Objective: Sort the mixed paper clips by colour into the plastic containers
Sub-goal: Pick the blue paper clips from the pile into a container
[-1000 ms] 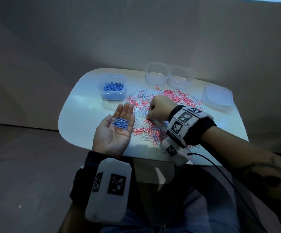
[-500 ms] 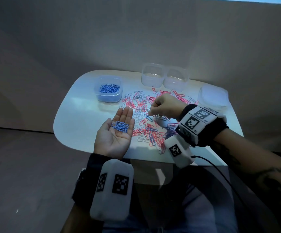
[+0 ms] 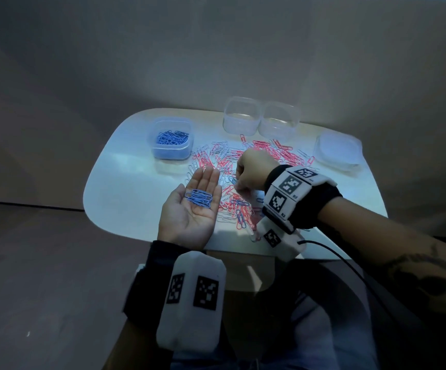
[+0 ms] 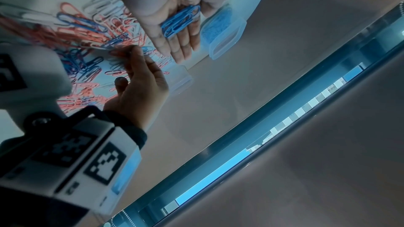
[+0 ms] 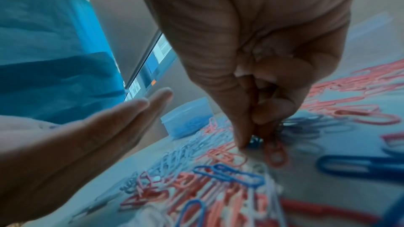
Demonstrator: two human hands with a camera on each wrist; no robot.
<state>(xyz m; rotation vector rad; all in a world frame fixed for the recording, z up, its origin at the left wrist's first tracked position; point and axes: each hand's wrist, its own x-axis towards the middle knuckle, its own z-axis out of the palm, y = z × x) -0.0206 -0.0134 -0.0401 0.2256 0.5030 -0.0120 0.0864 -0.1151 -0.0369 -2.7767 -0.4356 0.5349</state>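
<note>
A mixed pile of red, white and blue paper clips lies in the middle of the white table. My left hand lies palm up beside the pile, fingers straight, with a small bunch of blue clips on the palm; the left wrist view shows that bunch too. My right hand reaches down into the pile. Its thumb and fingertips pinch a blue clip among red ones. A square plastic container at the back left holds blue clips.
Two empty clear containers stand side by side at the table's far edge. A stack of clear lids sits at the right. A cable runs from my right wrist unit over the table's near edge.
My right hand shifted slightly left over the pile and its fingertips closed down on a clip. The left palm with its blue clips has stayed put.
</note>
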